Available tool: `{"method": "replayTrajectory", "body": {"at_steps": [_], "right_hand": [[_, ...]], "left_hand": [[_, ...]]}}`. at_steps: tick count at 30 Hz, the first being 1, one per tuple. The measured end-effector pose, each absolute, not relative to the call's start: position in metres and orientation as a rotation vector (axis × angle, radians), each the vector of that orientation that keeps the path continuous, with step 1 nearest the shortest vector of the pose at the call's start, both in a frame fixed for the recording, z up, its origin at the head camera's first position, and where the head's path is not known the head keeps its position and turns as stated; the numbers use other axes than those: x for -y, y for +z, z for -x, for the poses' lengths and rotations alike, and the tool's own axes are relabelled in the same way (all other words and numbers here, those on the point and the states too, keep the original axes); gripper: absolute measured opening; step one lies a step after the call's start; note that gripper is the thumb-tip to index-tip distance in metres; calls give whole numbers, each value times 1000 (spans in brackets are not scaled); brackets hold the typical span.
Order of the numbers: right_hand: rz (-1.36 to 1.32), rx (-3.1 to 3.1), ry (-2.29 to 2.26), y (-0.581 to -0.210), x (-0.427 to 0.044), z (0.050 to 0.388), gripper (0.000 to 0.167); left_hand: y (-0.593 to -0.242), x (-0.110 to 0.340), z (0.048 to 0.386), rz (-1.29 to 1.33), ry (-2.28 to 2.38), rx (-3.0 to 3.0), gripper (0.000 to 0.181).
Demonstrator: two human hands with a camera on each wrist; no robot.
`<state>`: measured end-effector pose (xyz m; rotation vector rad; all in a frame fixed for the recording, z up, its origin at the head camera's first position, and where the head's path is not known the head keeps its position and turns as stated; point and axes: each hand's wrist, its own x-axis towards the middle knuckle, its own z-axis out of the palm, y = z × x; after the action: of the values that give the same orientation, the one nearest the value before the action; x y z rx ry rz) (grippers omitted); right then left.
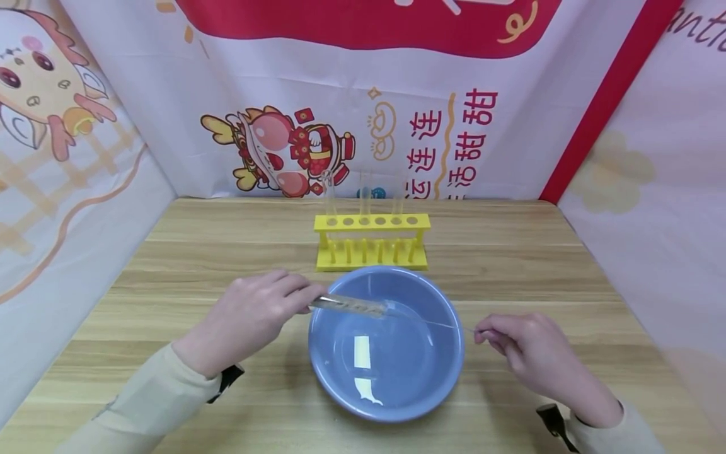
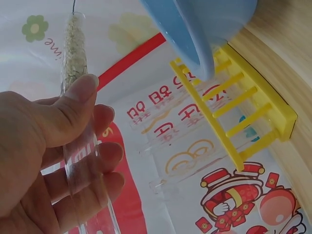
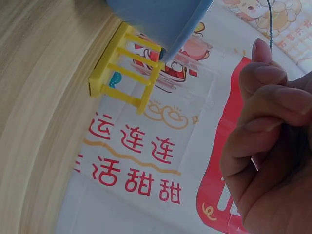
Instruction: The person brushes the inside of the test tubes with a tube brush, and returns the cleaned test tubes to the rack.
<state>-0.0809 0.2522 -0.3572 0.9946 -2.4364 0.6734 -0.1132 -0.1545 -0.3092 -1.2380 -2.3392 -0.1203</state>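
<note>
My left hand [image 1: 255,315] grips a clear glass test tube [image 1: 334,302] between thumb and fingers, held tilted over the blue basin [image 1: 316,362]. Inside the tube's mouth end sit the pale bristles of a test tube brush [image 2: 74,48], with its thin wire coming out of the mouth. My right hand [image 1: 533,350], to the right of the basin, pinches that wire [image 3: 270,24] with thumb and fingertips. The basin appears to hold water, with bright reflections in it. Part of the tube lies hidden behind the left fingers.
Behind the basin stands a yellow test tube rack [image 1: 371,222] with clear test tubes [image 1: 331,195] upright in it. The wooden table [image 1: 227,246] is bounded by printed cloth [image 1: 454,75] at the back and both sides.
</note>
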Motion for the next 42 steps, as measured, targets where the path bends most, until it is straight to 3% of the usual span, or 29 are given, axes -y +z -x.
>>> {"method": "replayTrajectory", "body": {"at_steps": [42], "right_hand": [[-978, 2491, 674, -374, -271, 74, 36]], "left_hand": [[-321, 182, 126, 1237, -217, 2328, 42]]}}
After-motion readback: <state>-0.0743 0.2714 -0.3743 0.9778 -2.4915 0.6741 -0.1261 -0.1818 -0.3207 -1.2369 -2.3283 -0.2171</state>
